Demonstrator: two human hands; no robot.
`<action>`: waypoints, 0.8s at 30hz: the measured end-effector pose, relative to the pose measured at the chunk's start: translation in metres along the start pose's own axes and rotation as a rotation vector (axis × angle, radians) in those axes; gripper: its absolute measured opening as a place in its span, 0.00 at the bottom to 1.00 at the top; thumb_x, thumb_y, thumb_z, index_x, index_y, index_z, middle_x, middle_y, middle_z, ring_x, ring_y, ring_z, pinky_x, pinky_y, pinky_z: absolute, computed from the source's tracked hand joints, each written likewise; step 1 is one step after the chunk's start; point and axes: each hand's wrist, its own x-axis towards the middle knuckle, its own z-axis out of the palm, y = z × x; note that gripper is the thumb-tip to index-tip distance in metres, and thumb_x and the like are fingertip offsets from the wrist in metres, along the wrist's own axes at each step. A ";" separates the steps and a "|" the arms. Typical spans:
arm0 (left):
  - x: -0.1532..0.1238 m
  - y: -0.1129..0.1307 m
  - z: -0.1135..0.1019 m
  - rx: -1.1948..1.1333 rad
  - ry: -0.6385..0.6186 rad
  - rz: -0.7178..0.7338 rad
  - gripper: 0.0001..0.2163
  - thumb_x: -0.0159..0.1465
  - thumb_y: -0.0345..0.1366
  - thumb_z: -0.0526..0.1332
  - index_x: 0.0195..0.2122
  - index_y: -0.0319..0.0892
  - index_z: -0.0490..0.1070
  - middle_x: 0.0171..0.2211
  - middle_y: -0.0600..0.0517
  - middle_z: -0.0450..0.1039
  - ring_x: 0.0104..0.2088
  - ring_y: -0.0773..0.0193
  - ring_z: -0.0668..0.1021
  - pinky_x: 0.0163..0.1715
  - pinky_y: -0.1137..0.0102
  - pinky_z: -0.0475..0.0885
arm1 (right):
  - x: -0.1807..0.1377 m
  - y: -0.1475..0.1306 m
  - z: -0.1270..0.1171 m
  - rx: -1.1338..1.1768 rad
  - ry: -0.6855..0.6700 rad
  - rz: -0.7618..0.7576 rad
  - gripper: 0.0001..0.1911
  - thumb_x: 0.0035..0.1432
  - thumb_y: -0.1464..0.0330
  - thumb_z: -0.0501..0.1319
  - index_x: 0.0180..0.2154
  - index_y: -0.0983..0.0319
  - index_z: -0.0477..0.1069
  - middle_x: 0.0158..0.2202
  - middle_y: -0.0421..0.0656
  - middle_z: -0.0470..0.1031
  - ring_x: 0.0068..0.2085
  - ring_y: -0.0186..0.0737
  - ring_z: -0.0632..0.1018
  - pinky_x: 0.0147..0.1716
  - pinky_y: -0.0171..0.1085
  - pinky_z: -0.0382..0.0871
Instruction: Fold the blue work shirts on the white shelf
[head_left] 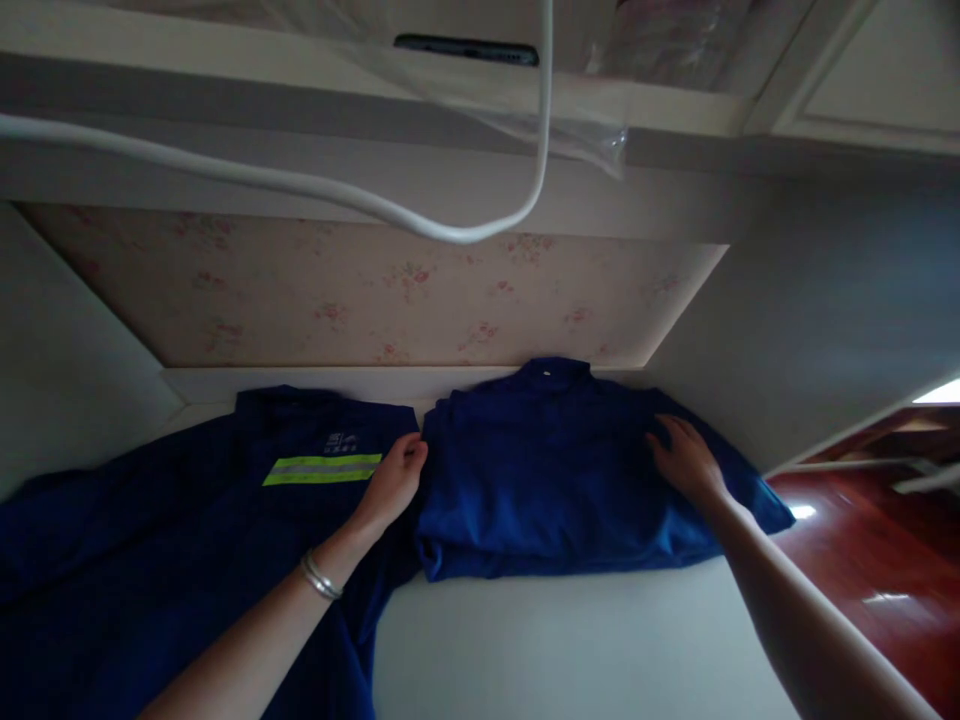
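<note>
Both forearms are bare, with no sleeves in view. The left hand [394,480] has a thin silver bangle [321,577] of two or three slim rings at the wrist. The right hand [686,460] wears nothing, wrist bare too

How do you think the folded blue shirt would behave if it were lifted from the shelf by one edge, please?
The folded blue shirt is soft cloth, so it would probably sag and come unfolded. Its right sleeve already droops past the white shelf edge. It looks light for its size, and would likely slide when pushed. Both the left hand and the right hand rest on it.
</note>
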 end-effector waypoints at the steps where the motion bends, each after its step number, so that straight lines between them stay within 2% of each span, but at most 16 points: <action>1: -0.015 -0.002 -0.012 0.007 0.005 0.019 0.22 0.67 0.45 0.55 0.57 0.37 0.64 0.53 0.40 0.72 0.54 0.56 0.75 0.58 0.63 0.65 | -0.008 -0.007 0.003 0.017 0.019 -0.004 0.27 0.63 0.60 0.51 0.57 0.70 0.68 0.58 0.59 0.68 0.60 0.58 0.69 0.61 0.53 0.61; 5: -0.092 -0.018 -0.055 0.082 -0.030 0.000 0.22 0.63 0.51 0.58 0.53 0.42 0.67 0.50 0.44 0.73 0.48 0.58 0.77 0.49 0.67 0.72 | -0.049 -0.059 -0.001 0.227 0.143 -0.073 0.21 0.64 0.56 0.53 0.49 0.60 0.73 0.51 0.50 0.74 0.53 0.51 0.74 0.55 0.48 0.68; 7: -0.131 -0.034 -0.069 0.204 -0.064 -0.043 0.23 0.64 0.55 0.55 0.52 0.44 0.66 0.47 0.47 0.73 0.42 0.60 0.78 0.44 0.67 0.74 | -0.079 -0.097 -0.009 0.463 0.160 -0.083 0.17 0.62 0.55 0.58 0.43 0.59 0.75 0.43 0.47 0.77 0.44 0.47 0.78 0.45 0.43 0.72; 8: -0.148 -0.044 -0.072 0.281 -0.072 -0.061 0.23 0.65 0.56 0.53 0.52 0.45 0.66 0.45 0.47 0.74 0.39 0.61 0.78 0.43 0.67 0.74 | -0.096 -0.118 -0.013 0.598 0.120 -0.066 0.15 0.61 0.55 0.60 0.41 0.59 0.75 0.39 0.45 0.77 0.39 0.44 0.78 0.40 0.40 0.73; 10: -0.174 -0.062 -0.073 0.449 -0.096 -0.090 0.25 0.65 0.57 0.51 0.51 0.43 0.67 0.43 0.46 0.74 0.36 0.60 0.79 0.42 0.65 0.75 | -0.133 -0.161 -0.021 0.849 -0.070 -0.015 0.14 0.61 0.55 0.62 0.40 0.59 0.75 0.31 0.43 0.75 0.31 0.40 0.77 0.31 0.35 0.71; 12: -0.189 -0.076 -0.068 0.623 -0.155 -0.123 0.26 0.65 0.56 0.50 0.52 0.40 0.67 0.44 0.42 0.75 0.40 0.55 0.81 0.44 0.63 0.75 | -0.167 -0.205 -0.024 1.043 -0.378 0.010 0.15 0.63 0.55 0.60 0.39 0.60 0.75 0.27 0.42 0.73 0.29 0.38 0.75 0.29 0.34 0.70; 15: -0.195 -0.086 -0.055 0.864 -0.237 -0.183 0.23 0.68 0.48 0.46 0.54 0.38 0.68 0.50 0.36 0.74 0.46 0.48 0.80 0.44 0.58 0.75 | -0.209 -0.263 -0.016 1.185 -0.857 0.010 0.21 0.64 0.50 0.59 0.41 0.62 0.74 0.31 0.45 0.75 0.30 0.37 0.76 0.31 0.35 0.70; 17: -0.194 -0.086 -0.051 0.933 -0.282 -0.207 0.21 0.69 0.41 0.41 0.52 0.40 0.70 0.52 0.37 0.73 0.45 0.47 0.81 0.44 0.57 0.75 | -0.228 -0.293 -0.004 1.197 -1.026 0.012 0.27 0.61 0.46 0.59 0.41 0.64 0.74 0.33 0.47 0.75 0.30 0.38 0.76 0.31 0.35 0.69; 20: -0.193 -0.083 -0.059 0.781 -0.320 -0.168 0.21 0.69 0.37 0.38 0.43 0.42 0.71 0.47 0.39 0.75 0.46 0.50 0.79 0.48 0.58 0.71 | -0.244 -0.320 0.013 1.199 -1.147 0.010 0.33 0.57 0.40 0.59 0.40 0.65 0.74 0.33 0.48 0.76 0.31 0.38 0.77 0.31 0.35 0.69; 22: -0.195 -0.083 -0.075 0.524 -0.309 -0.144 0.17 0.69 0.43 0.43 0.35 0.43 0.68 0.37 0.44 0.74 0.41 0.54 0.78 0.45 0.63 0.69 | -0.250 -0.328 0.022 1.236 -1.185 0.032 0.34 0.55 0.39 0.60 0.40 0.65 0.74 0.35 0.49 0.77 0.31 0.37 0.77 0.31 0.35 0.68; 24: -0.200 -0.085 -0.095 0.181 -0.361 -0.181 0.18 0.66 0.53 0.50 0.29 0.44 0.62 0.28 0.52 0.65 0.31 0.62 0.71 0.36 0.69 0.67 | -0.252 -0.333 0.028 1.280 -1.164 0.089 0.33 0.54 0.40 0.61 0.40 0.65 0.72 0.34 0.48 0.76 0.28 0.34 0.75 0.29 0.34 0.68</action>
